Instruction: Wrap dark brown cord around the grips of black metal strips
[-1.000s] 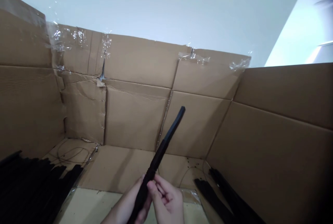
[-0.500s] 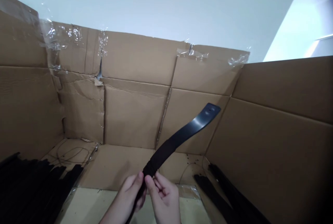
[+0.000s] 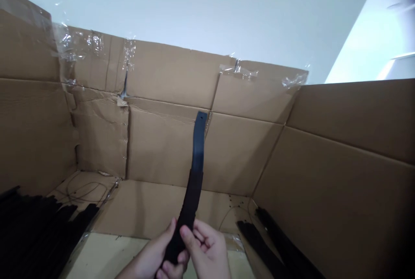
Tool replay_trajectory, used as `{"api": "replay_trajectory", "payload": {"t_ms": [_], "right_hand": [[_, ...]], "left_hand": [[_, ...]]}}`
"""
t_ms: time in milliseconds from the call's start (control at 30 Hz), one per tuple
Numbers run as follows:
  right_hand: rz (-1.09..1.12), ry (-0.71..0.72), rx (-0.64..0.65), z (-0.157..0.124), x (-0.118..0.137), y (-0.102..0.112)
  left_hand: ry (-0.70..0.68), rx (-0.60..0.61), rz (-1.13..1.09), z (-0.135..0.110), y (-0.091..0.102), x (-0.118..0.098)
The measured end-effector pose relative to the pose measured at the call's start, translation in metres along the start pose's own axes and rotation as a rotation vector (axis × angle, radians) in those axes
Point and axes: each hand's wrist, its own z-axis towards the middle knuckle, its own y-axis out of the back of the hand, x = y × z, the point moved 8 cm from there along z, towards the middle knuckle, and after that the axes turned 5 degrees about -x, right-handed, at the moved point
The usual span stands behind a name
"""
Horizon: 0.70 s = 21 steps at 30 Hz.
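A long black strap (image 3: 193, 179) rises from both my hands at the bottom centre, its upper part smooth with a small hole near the tip, its lower part rougher. My left hand (image 3: 152, 257) wraps round the strap's lower end, thumb up against it. My right hand (image 3: 207, 251) pinches the same strap just beside it, fingers curled. The strap points nearly straight up in front of the cardboard back wall (image 3: 168, 140).
Taped cardboard walls enclose the space on the left, back and right (image 3: 340, 175). A heap of black straps (image 3: 39, 231) lies at the lower left. A few more black straps (image 3: 275, 248) lie at the lower right. Thin wire loops (image 3: 87, 188) rest on the cardboard floor.
The strap's free end has swung from pointing up-right to nearly upright, turning its flat face toward me. Both hands stay gripping its lower end.
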Motion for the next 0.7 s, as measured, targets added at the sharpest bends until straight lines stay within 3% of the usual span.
{"api": "replay_trajectory", "payload": {"t_ms": [67,133,167,300,467,533,633,700], "right_hand": [[-0.024,0.036,-0.095,0.003,0.007,0.007],[-0.030,0.062,-0.104,0.005,0.012,0.007],[-0.032,0.051,-0.058,0.005,0.012,0.002],[-0.026,-0.062,0.125,0.002,0.002,-0.012],[0.018,0.019,-0.117,0.001,-0.017,-0.001],[0.013,0.047,-0.169,-0.001,-0.019,-0.001],[-0.010,0.121,-0.232,-0.006,-0.004,0.006],[-0.021,0.138,-0.254,-0.008,0.008,0.012]], "left_hand": [[-0.092,-0.113,0.017,0.004,0.009,-0.006],[-0.227,-0.235,0.019,0.002,0.020,-0.015],[-0.237,-0.224,0.008,0.000,0.020,-0.016],[-0.029,-0.034,-0.136,-0.011,0.005,-0.010],[-0.020,-0.061,-0.178,-0.004,0.003,-0.006],[-0.045,-0.161,-0.154,0.003,0.010,0.002],[-0.171,-0.328,-0.090,0.006,0.019,0.006],[-0.205,-0.334,-0.040,0.005,0.015,0.006]]}}
